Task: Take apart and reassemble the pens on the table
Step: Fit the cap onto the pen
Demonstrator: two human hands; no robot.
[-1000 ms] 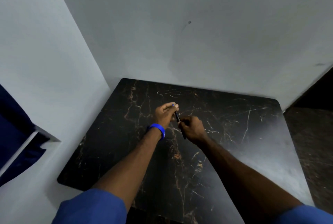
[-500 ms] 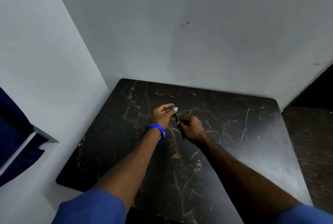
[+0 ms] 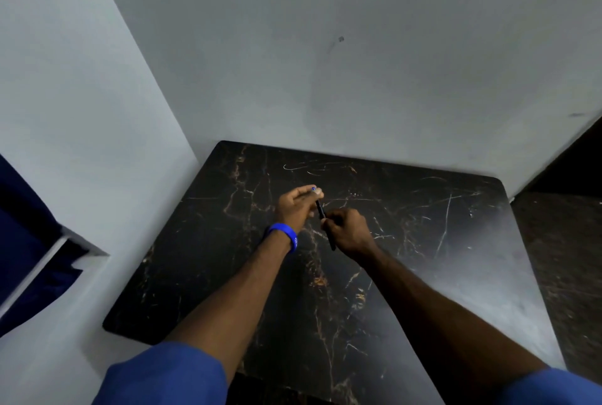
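Observation:
A thin black pen (image 3: 321, 211) is held between both hands above the middle of the dark marble table (image 3: 423, 241). My left hand (image 3: 294, 207), with a blue wristband, pinches the pen's upper end, where a small blue bit shows at the fingertips. My right hand (image 3: 348, 230) is closed around the pen's lower part, and the barrel's tail pokes out below the fist. Other pens or loose parts on the table cannot be made out.
Grey walls close in the table at the back and on the left. A dark blue cloth (image 3: 22, 241) hangs at the left edge. The table's right side (image 3: 508, 209) drops off to a dark floor.
Both hands keep the same grip on the pen and have hardly moved. The view has shifted slightly.

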